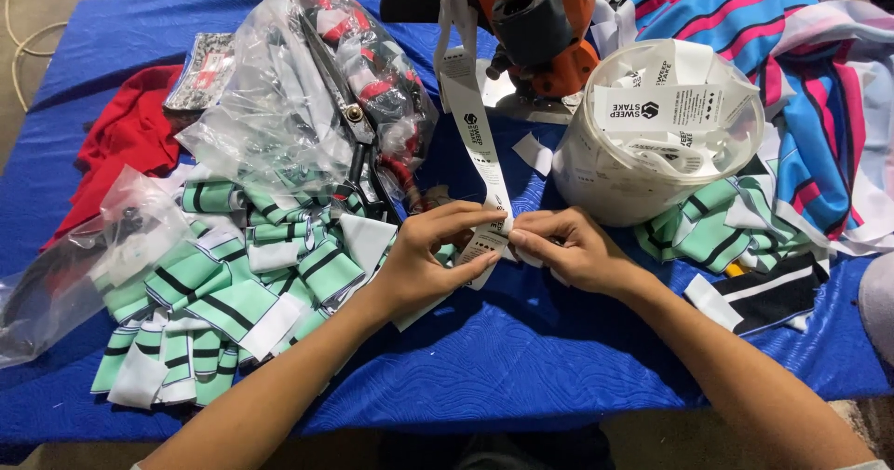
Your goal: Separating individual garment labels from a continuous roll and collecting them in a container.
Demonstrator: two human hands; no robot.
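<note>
A long white strip of printed garment labels (472,121) hangs down from the orange machine (540,23) to the middle of the blue table. My left hand (424,256) pinches the strip's lower end between thumb and fingers. My right hand (568,246) grips the same strip just to the right, fingertips meeting the left hand's. A white round tub (605,177) full of cut labels stands just behind my right hand.
A pile of green, white and black striped fabric pieces (223,293) lies at left, with clear plastic bags (279,107) and black scissors (358,144) behind. Red cloth (126,139) sits far left. Striped pink-and-blue fabric (801,69) heaps at right. A blue cloth (521,358) covers the table.
</note>
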